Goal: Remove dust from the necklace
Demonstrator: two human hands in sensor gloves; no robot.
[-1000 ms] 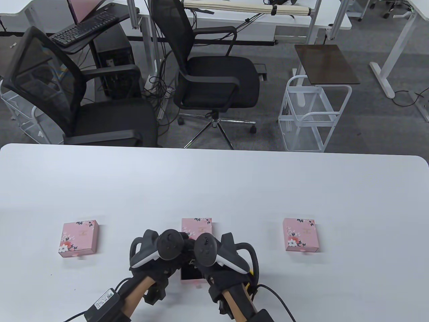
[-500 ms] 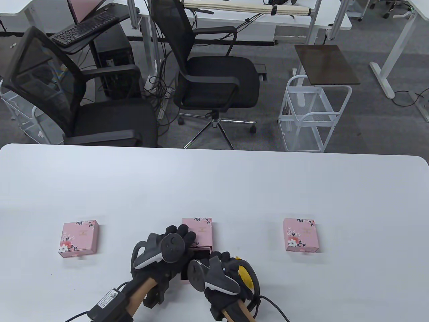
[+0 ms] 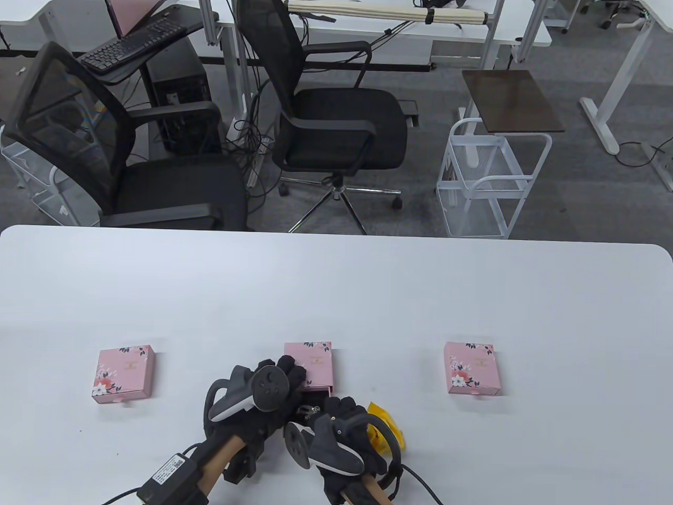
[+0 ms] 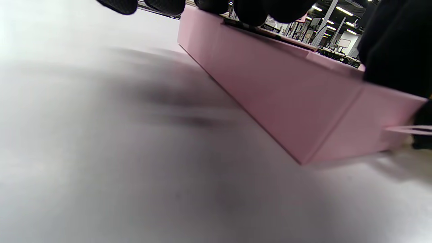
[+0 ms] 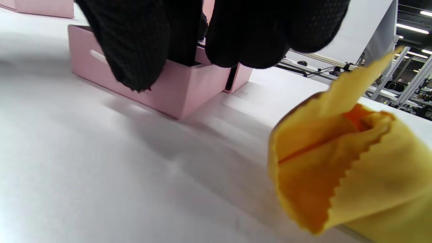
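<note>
White table (image 3: pixel 336 284), office chairs (image 3: pixel 336 121) behind.

1. Your right hand (image 3: pixel 342 426) covers most of the open drawer (image 3: pixel 310 402), so the necklace inside is too small to make out.
2. Your left wrist view blurs the table (image 4: pixel 101 152).
3. The picture's edge crops the yellow cloth (image 5: pixel 354 175).
</note>
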